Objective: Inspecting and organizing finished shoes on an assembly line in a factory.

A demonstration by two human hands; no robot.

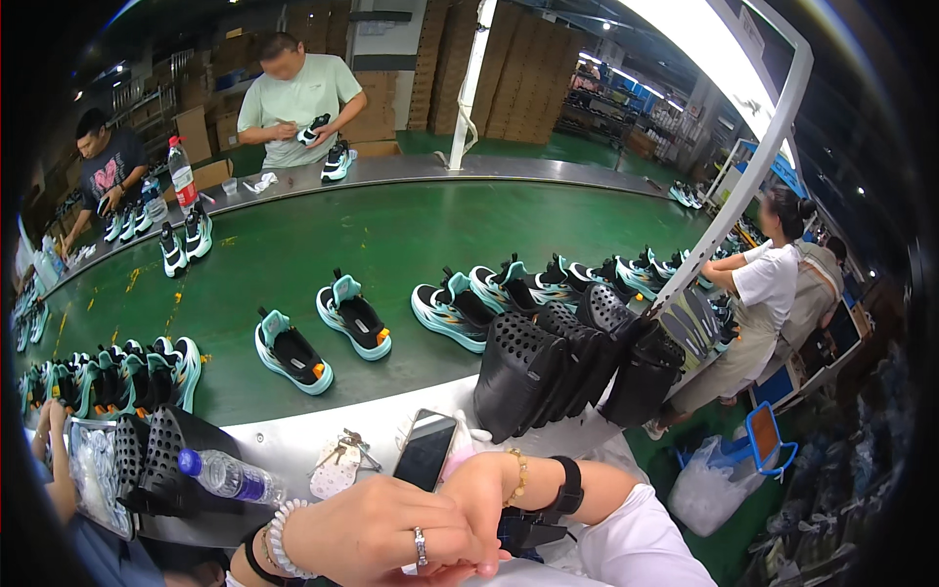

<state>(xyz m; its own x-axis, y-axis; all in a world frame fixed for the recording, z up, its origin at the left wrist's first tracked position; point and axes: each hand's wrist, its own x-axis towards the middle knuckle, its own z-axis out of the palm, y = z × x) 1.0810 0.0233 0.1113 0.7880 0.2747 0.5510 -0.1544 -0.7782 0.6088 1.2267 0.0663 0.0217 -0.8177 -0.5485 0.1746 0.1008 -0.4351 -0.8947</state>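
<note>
At the near edge, my left hand (377, 528) and my right hand (481, 489) are pressed together, one overlapping the other. The left fingers, one with a ring, are curled closed. My right hand is closed too, its fingers mostly hidden behind the left. A small bit of white shows under them, but what they hold cannot be made out. Just beyond lie a dark-screened phone (425, 450), a bunch of keys (347, 452) and a pale patterned pouch (333, 476). Left of my hands, a clear bottle with a purple cap (230, 476) lies on its side.
Black perforated shoe forms (518, 377) stand at right, others (186, 455) at left. On the green conveyor belt (391, 225) sit a turquoise-and-black sneaker (293, 352), another sneaker (354, 318) and rows of more. Co-workers stand across the belt and at right; a metal post (724, 215) rises there.
</note>
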